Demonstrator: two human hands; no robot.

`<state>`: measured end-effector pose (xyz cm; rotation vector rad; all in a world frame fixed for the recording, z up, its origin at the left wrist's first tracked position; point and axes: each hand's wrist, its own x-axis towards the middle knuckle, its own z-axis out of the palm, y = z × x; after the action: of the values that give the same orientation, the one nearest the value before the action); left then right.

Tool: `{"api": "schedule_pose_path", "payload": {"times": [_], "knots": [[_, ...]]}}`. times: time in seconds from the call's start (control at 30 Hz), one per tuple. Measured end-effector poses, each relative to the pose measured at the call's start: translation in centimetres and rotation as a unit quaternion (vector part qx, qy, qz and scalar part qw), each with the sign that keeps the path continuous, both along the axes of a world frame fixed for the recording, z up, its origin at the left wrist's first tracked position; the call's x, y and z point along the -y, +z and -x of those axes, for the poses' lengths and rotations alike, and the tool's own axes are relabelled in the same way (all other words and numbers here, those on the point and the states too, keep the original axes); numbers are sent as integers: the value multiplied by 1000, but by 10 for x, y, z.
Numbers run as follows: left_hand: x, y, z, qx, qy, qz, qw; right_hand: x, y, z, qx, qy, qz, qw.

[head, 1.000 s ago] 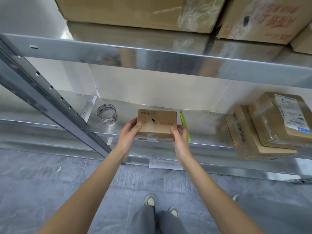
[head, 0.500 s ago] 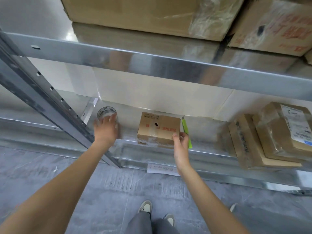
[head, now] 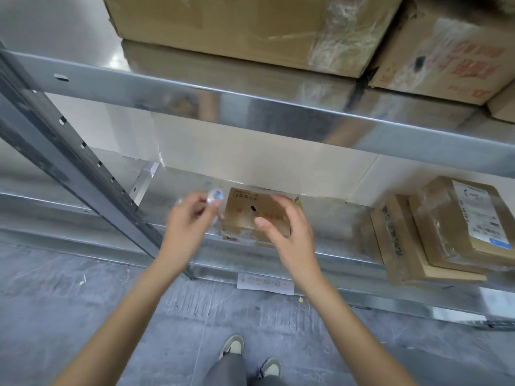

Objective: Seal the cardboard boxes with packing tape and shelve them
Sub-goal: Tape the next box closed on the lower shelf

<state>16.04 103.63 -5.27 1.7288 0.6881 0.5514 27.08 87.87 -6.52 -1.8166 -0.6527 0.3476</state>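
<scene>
Cardboard box [head: 252, 218], small, brown, sitting near front edge of lower metal shelf [head: 334, 246]; likely light and stiff, best gripped across opposite side walls. Right hand [head: 289, 232] hovering over box, fingers spread wide, holding nothing. Left hand [head: 186, 227] just left of box, fingers curled around blurred clear tape roll [head: 214, 196]. Green cutter [head: 298, 202] barely visible behind right hand.

Left hand [head: 186, 227] grips blurred tape roll [head: 213, 196] just left of small cardboard box [head: 250, 218] on lower shelf [head: 334, 218]. Right hand [head: 289, 232] open, hovering over box. Taped parcels [head: 434, 232] stacked right.
</scene>
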Motion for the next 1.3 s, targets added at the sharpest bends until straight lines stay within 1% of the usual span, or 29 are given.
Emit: {"api": "schedule_pose_path", "payload": {"times": [0.07,0.13,0.2,0.3,0.4,0.5,0.57,0.63,0.7,0.77,0.83,0.9,1.0,1.07,1.13,1.2,1.23,1.3], "knots": [[36,12,6,38,-46,65,996,-4,15,3,-45,76,-19,996],[60,13,8,59,-47,126,989,-5,22,3,-61,113,-24,991],[72,11,9,71,-32,170,982,-1,25,3,-61,128,-29,989],[81,8,14,77,-39,191,978,9,23,7,-67,121,-53,989],[88,4,19,66,-65,187,978,15,19,13,-95,78,-58,991],[94,-7,23,40,-96,156,982,16,10,16,-121,34,-52,991],[95,-18,26,-4,-131,98,987,17,2,16,-134,5,-40,990],[95,-28,29,-56,-170,33,983,18,-4,16,-168,-21,-27,985],[96,-35,33,-85,-183,9,979,20,-9,14,-190,-30,-9,981],[98,-37,33,-93,-172,8,981,21,-9,10,-183,-29,8,983],[98,-39,31,-105,-156,21,982,19,-2,6,-183,-28,3,983],[96,-41,28,-107,-127,78,983,15,7,2,-178,-9,-5,984],[87,-44,21,-84,-98,150,980,8,19,-4,-166,29,-7,986],[87,-44,22,-57,-109,175,977,4,22,-14,-175,12,-21,984],[92,-43,29,-34,-123,158,979,0,24,-27,-178,-13,-24,984],[96,-46,39,-20,-124,123,984,-5,24,-39,-168,-12,-3,986],[97,-48,41,-24,-118,113,986,-8,25,-42,-159,-5,5,987],[97,-54,39,-60,-99,115,987,-15,28,-47,-137,-2,8,990]]}}
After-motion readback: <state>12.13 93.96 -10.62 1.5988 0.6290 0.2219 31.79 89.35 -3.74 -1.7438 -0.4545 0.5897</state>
